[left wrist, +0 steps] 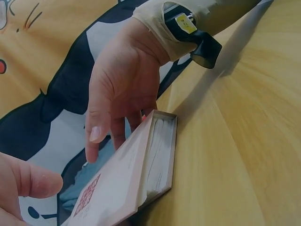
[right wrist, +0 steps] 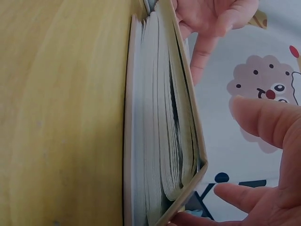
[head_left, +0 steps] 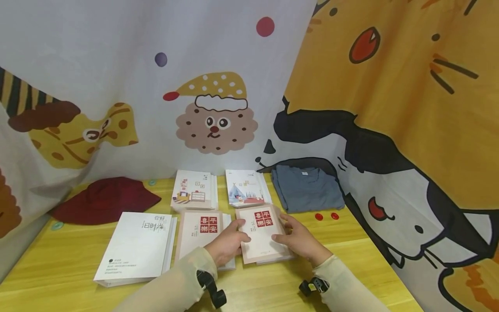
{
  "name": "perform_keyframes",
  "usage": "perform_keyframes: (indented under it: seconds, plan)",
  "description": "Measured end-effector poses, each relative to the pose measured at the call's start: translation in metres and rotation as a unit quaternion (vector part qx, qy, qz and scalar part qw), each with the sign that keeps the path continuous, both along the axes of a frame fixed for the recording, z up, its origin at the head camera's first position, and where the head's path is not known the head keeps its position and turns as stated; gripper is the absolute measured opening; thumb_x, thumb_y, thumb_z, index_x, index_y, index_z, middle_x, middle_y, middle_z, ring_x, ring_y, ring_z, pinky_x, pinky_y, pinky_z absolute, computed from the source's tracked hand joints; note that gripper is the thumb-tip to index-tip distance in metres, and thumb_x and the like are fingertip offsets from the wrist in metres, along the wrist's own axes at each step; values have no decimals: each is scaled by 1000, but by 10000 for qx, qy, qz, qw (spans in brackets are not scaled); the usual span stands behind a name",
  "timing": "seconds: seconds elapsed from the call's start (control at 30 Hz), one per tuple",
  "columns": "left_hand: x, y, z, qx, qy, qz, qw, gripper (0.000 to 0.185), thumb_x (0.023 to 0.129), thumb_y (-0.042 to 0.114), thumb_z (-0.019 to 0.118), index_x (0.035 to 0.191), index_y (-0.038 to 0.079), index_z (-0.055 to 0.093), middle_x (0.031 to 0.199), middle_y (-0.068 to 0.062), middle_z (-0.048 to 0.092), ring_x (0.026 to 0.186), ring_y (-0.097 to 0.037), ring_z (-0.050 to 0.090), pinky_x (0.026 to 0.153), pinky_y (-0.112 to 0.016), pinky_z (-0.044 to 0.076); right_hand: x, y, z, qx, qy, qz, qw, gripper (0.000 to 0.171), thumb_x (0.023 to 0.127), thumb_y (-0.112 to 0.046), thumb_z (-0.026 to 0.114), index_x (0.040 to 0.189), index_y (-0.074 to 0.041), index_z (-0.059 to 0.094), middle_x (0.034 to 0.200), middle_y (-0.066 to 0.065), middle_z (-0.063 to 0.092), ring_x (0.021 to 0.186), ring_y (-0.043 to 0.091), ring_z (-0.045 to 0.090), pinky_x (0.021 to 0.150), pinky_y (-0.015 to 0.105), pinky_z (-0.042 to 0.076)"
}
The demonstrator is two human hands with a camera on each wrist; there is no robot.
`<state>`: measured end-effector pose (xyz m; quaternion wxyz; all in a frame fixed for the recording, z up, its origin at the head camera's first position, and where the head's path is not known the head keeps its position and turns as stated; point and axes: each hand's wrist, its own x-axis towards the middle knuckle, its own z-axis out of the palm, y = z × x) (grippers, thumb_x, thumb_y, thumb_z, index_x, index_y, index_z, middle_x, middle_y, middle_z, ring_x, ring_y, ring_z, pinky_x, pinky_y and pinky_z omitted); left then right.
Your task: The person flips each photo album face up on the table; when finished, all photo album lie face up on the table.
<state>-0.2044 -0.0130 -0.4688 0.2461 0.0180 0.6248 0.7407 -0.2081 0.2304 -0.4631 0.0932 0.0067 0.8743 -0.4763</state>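
A thick hardcover book (head_left: 266, 242) with a pale cover and red square characters lies on the yellow wooden table. My left hand (head_left: 227, 245) is at its left edge, thumb extended toward the cover. At the right edge is my right hand (head_left: 306, 243), its fingers along the side and its thumb over the cover in the head view. The right wrist view shows the book's page edges (right wrist: 162, 108) and the right thumb (right wrist: 268, 120) held apart from the cover, fingers low by the spine. In the left wrist view the right hand's fingers hang loosely beside the book.
A matching book (head_left: 191, 242) lies just left, partly behind the left hand. Farther left are a large white book (head_left: 134, 247) and a dark red hat (head_left: 109, 201). Two illustrated books (head_left: 195, 188) and a folded grey-blue shirt (head_left: 308, 190) line the back, before a printed curtain (head_left: 128, 52).
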Motion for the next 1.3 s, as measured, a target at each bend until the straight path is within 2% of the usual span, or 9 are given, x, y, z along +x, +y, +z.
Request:
perform_keyframes:
  seconds: [0.13,0.23,0.33,0.47,0.67,0.8,0.9,1.07,1.3]
  plan:
    - [1,-1,-1,114,67,-55,9999,80,91,-8,54,163,-4,20,163,-35,26,133,-43,55,111,-57,49,1,0,-1,-69,38,38,10000,88,89,-20,85,162,-5,39,149,32,51,134,47,55,98,53,57]
    - [0,-3,0,201,152,-181,9995,79,90,-11,52,163,-2,23,157,-32,38,126,-38,61,103,-50,57,1,0,-2,-144,117,56,9998,84,89,-16,85,161,-6,42,148,31,53,131,45,57,92,49,59]
    - [-1,-4,1,27,331,-308,9990,79,88,-12,53,163,2,29,151,-28,47,119,-32,64,97,-45,60,1,-1,-2,-256,158,149,9994,75,91,-12,82,157,-4,48,144,27,58,122,39,62,87,43,59]
    - [0,-6,6,-177,570,-347,9976,78,89,-9,56,162,6,35,147,-24,53,116,-28,66,96,-44,60,2,-1,-1,-333,137,331,9988,66,95,-9,77,155,-3,51,140,23,63,115,33,63,83,38,58]
    - [6,-9,21,-82,1020,-386,9940,69,98,-1,53,164,7,32,137,-27,54,106,-29,68,88,-44,63,3,-2,3,-637,101,630,9959,63,100,-14,72,157,-2,48,147,29,55,119,35,63,86,39,59]
    - [9,-10,32,-228,1438,-496,9881,64,105,9,54,165,12,32,130,-27,53,104,-29,68,87,-45,64,3,-4,4,-1039,58,907,9904,62,104,-18,67,158,1,44,147,33,53,105,27,67,81,35,59]
    - [11,-11,39,-280,1602,-496,9854,66,106,14,56,166,17,29,133,-28,50,106,-30,69,92,-51,62,3,-7,3,-1265,-12,1081,9861,61,106,-19,63,159,3,40,144,34,54,96,22,67,77,32,58]
    - [15,-12,46,-483,1816,-425,9813,79,105,20,63,170,27,19,146,-26,45,101,-25,71,91,-52,62,4,-13,4,-1554,-94,1085,9818,60,107,-21,63,157,6,42,148,32,51,101,21,68,81,35,61]
    - [16,-12,47,-473,2054,-474,9764,85,104,22,66,171,28,13,150,-26,41,96,-22,69,88,-49,63,11,-23,15,-1240,593,846,9869,48,103,-16,68,148,0,58,144,23,58,102,23,63,81,32,57]
